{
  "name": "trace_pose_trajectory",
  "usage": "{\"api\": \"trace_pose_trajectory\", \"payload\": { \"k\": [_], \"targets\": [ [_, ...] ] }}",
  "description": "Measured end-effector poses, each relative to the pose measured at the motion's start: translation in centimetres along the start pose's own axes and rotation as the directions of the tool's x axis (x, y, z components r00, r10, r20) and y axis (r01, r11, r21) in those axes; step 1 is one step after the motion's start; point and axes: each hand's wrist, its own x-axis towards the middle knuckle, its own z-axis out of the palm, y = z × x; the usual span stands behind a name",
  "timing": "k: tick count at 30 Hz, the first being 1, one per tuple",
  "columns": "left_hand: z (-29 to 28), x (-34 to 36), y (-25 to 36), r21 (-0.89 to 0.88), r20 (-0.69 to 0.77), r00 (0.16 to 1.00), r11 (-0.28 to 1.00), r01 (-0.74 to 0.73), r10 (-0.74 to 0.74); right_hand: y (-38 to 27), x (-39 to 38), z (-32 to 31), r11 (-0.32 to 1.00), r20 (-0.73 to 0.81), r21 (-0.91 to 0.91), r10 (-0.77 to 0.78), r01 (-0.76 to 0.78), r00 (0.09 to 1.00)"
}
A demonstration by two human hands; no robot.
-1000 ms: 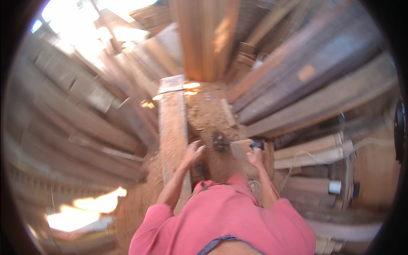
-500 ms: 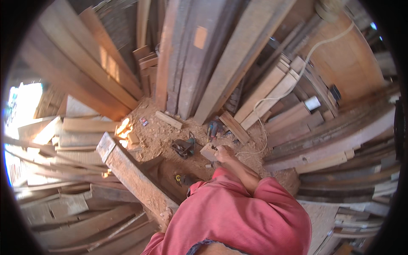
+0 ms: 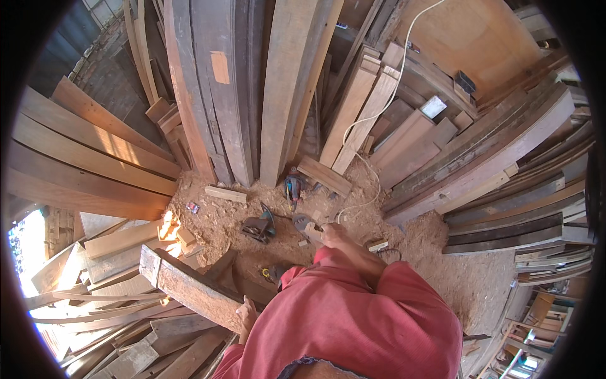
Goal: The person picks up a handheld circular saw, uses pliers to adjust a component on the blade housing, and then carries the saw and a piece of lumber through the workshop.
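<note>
Half open, yr L hand point(image 3: 247, 314) rests on long plank point(image 3: 194, 288), near left; yr R hand point(image 3: 336, 236), fingers curled, grips flat piece point(image 3: 310, 229) (kind unclear), jutting just beyond it, to left.

No text, label, number or sign is legible. A small coloured packet point(image 3: 192, 207), left of the power tool point(image 3: 293, 187), is too small to read; a white rectangular item point(image 3: 433, 107), beyond and right of the power tool, shows no resolvable characters.
</note>
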Motion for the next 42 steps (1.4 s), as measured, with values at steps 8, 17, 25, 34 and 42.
{"api": "trace_pose_trajectory", "payload": {
  "k": [8, 17, 25, 34, 42],
  "targets": [
    [0.7, 3.5, -5.2, 0.58, -0.068, 0.212, 0.211, -0.787, 0.975, 0.8, 2.5, 0.8, 0.997, -0.025, 0.06, 0.058, -0.057, 0.998],
    [-1.9, -4.5, 4.5, 0.076, 0.026, 0.934, 0.932, 0.353, -0.356, -4.4, 8.1, -2.4, 0.99, 0.011, -0.073, -0.121, 0.121, 0.993],
    [-2.9, -7.1, 6.5, 0.033, 0.005, 0.912, 0.911, 0.41, -0.411, -13.1, 16.5, -5.1, 0.927, -0.069, -0.04, -0.375, 0.373, 0.925],
    [-3.0, -7.4, 6.1, -0.003, -0.009, 0.928, 0.928, 0.373, -0.373, -25.3, 24.2, -8.9, 0.86, -0.077, -0.104, -0.507, 0.499, 0.858],
    [-3.9, -8.3, 6.7, -0.017, 0.023, 0.915, 0.915, 0.404, -0.403, -24.4, 26.2, -6.7, 0.867, -0.105, -0.025, -0.498, 0.498, 0.861]
  ]
}}
